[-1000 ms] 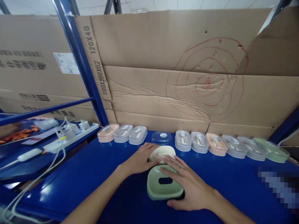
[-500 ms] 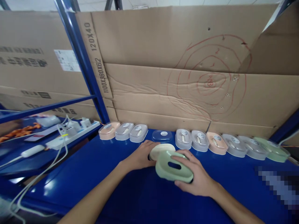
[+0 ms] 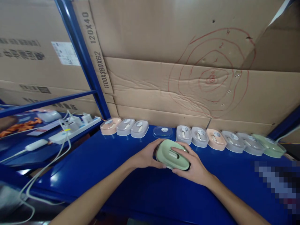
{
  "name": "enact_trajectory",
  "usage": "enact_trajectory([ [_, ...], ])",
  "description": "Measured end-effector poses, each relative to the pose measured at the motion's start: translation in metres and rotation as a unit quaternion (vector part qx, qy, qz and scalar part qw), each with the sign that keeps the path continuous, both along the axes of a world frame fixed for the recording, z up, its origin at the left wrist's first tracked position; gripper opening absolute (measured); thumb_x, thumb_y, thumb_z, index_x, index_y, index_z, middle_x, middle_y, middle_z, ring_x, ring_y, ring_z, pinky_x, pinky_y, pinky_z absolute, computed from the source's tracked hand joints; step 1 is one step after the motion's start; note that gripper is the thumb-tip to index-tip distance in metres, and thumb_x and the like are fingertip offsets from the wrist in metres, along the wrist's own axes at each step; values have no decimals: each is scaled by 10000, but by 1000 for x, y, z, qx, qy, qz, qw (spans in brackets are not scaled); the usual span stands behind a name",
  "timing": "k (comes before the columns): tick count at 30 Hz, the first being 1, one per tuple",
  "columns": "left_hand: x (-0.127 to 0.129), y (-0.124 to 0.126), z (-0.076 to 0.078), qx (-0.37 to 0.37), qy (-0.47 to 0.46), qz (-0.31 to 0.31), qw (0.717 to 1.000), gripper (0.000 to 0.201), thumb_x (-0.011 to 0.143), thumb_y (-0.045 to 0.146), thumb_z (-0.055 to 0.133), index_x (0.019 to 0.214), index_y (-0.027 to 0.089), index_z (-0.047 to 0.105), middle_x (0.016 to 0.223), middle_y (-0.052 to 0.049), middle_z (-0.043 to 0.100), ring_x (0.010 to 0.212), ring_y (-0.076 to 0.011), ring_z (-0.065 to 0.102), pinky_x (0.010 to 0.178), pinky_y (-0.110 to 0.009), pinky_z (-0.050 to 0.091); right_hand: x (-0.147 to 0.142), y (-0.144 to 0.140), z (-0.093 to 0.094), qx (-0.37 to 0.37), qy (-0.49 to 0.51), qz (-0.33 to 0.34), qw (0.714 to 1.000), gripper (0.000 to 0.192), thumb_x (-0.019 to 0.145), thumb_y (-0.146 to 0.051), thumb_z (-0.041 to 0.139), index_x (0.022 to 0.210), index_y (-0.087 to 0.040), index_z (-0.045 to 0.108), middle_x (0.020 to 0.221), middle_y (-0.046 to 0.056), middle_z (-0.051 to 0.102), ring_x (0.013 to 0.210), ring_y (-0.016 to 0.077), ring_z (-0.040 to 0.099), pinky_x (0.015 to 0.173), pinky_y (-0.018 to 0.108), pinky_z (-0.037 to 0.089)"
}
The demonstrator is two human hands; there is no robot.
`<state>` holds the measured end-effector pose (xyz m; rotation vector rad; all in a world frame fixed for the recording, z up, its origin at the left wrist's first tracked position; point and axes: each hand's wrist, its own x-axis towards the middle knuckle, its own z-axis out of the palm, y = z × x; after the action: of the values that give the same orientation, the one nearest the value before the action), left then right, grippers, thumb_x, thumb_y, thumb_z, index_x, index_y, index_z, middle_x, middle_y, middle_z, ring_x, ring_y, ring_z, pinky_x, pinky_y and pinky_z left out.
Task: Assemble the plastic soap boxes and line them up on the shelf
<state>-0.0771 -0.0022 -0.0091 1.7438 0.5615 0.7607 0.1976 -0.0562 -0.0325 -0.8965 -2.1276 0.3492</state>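
While both hands [image 3: 168, 156] clasp green dish [image 3: 172, 154], shelf [image 3: 105, 168] edge near.

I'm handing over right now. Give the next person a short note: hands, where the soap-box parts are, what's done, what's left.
Left hand: steadies the green shell from its left side.
Right hand: grips the shell's right and near edge.
The shell sits tilted over the cream tray, now hidden, on the blue shelf.
Clear lid: lies loose in the gap of the back row of boxes.
Done: shell over tray.
Left, probably: seat it, add lid, fill the gap.
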Motion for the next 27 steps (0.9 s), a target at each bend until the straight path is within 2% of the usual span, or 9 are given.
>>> enact_trajectory([
  [3,3,-2,-3,-101,-54,-22,993,1098,648,315,1063,1603,298,521,1569,-143,619,1462,-368,593,1188,-561,518,0,2,-3,-6,6,-10,1000,741,874,-468,887,1555,-330,630,1595,144,520,1453,382,595,1190,528,548],
  [6,5,-5,-3,-173,-101,-10,980,1138,633,324,1080,1622,322,516,1556,-134,626,1451,-355,602,1151,-494,542,2,4,-6,15,-13,-18,1000,734,884,-428,881,1564,-334,622,1624,144,484,1477,385,570,1202,546,541],
  [11,8,-2,-4,-265,-94,48,958,620,774,382,1002,1300,163,757,1279,-145,765,1167,-273,729,957,-349,572,2,2,-9,24,-76,-6,997,792,895,-398,871,1622,-357,561,1706,141,404,1569,399,469,1242,599,494],
  [14,7,3,-7,-276,-76,52,957,525,742,262,991,1210,142,784,1150,-115,793,1017,-229,742,855,-304,563,-3,-1,-8,-31,-48,-8,998,901,869,-454,893,1669,-348,492,1731,141,394,1592,395,445,1270,577,465],
  [16,5,5,-7,-277,-86,62,955,501,741,225,964,1203,153,786,1131,-98,797,992,-217,737,844,-294,554,-7,-2,-6,-89,41,-39,994,862,926,-507,830,1679,-314,456,1692,150,468,1556,367,498,1270,548,460],
  [18,4,6,-5,-273,-91,66,956,488,745,218,947,1202,165,785,1142,-90,792,1003,-215,731,855,-293,546,-10,-1,-3,-181,148,-60,970,729,988,-564,742,1616,-278,507,1538,143,632,1412,333,630,1177,505,538],
  [21,3,5,-1,-259,-77,72,960,512,738,234,956,1216,186,777,1122,-69,778,1006,-205,718,848,-281,535,-12,2,2,-327,249,-36,911,578,940,-640,771,1334,-225,689,1196,87,791,1093,285,746,935,398,607],
  [24,4,3,1,-245,-59,75,965,570,739,310,983,1253,199,761,1153,-71,770,1061,-220,716,872,-290,544,-13,3,4,-389,299,-19,871,537,828,-621,886,1123,-195,747,993,47,801,894,234,730,802,330,565],
  [27,3,5,0,-176,-36,89,980,555,925,585,820,1318,205,724,1240,-109,762,1132,-270,722,933,-377,590,-13,4,4,-415,362,-36,834,557,741,-568,953,1101,-188,764,971,48,811,817,217,719,736,310,543],
])
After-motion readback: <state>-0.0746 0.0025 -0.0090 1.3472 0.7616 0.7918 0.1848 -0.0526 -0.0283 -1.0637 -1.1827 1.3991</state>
